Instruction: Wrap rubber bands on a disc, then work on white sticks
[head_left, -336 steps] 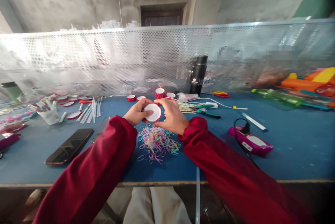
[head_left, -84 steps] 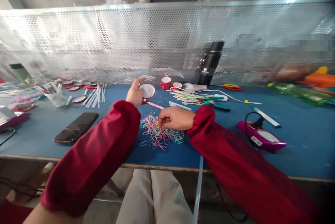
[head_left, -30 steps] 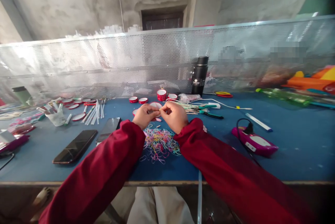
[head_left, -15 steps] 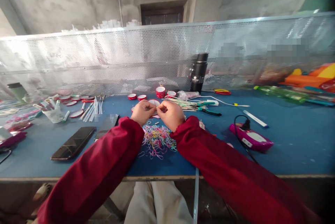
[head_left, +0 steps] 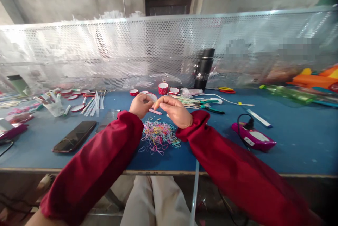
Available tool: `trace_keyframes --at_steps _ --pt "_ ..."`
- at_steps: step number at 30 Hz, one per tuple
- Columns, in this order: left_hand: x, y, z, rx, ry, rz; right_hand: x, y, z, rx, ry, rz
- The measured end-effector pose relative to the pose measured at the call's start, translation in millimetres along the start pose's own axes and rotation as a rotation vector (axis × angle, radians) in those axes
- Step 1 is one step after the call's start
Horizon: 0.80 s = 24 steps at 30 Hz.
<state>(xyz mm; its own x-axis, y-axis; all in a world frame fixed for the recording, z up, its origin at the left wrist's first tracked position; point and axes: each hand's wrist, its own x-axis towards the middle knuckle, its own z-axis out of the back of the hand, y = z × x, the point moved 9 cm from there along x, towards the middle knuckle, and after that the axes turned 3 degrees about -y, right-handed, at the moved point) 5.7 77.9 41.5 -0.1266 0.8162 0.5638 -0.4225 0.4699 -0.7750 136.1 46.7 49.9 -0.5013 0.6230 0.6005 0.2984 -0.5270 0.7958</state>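
Just beyond a loose heap of small coloured elastic bands (head_left: pixel 160 136), my two hands meet above the blue table. My left hand (head_left: pixel 141 105) is closed, thumb and fingers pinched together; whatever it holds is too small to make out. Reaching across to those fingertips, my right hand (head_left: pixel 174 110) has its index finger long and its thumb curled beneath, and its contents cannot be made out either. Under the hands lies a short pink stick (head_left: pixel 155 112). Partly hidden behind them is a round white piece with a red rim (head_left: pixel 151 97).
Left are a dark phone (head_left: pixel 75 137), a white cup of pens (head_left: pixel 54 108) and white sticks (head_left: pixel 91 108). Red rolls (head_left: pixel 163 88), a black flask (head_left: pixel 204 68) and green-handled pliers (head_left: pixel 211 108) stand or lie behind. Right sits a purple power strip (head_left: pixel 253 138). A perforated metal screen (head_left: pixel 118 50) closes the back.
My right hand's fingers have straightened and loosened from a tight pinch, and its wrist has turned. Both hands stay together over the same spot. The view has tilted slightly downward.
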Motion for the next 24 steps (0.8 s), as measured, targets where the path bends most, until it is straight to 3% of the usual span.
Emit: trace_keyframes --at_steps 5,8,11,14,18,24 --pt "-9.8 -2.7 -21.6 -0.124 0.187 0.078 0.4 3.4 12.4 -0.104 -0.050 -0.024" --pt "-6.1 7.4 -18.5 -0.172 0.191 0.143 1.9 18.1 36.9 -0.309 -0.181 0.053" --pt "-0.3 12.5 -9.6 -0.218 0.147 0.126 2.5 25.5 47.7 -0.585 -0.218 0.157" --pt "-0.3 10.3 -6.6 -0.240 0.139 0.098 1.8 17.2 39.3 -0.793 -0.159 0.227" --pt "-5.8 4.5 -16.5 -0.237 0.225 0.105 -0.3 1.3 20.1 -0.979 -0.059 0.228" --pt "-8.4 -2.4 -25.3 -0.275 0.295 0.086 -0.7 -0.3 13.7 -1.034 -0.030 0.211"
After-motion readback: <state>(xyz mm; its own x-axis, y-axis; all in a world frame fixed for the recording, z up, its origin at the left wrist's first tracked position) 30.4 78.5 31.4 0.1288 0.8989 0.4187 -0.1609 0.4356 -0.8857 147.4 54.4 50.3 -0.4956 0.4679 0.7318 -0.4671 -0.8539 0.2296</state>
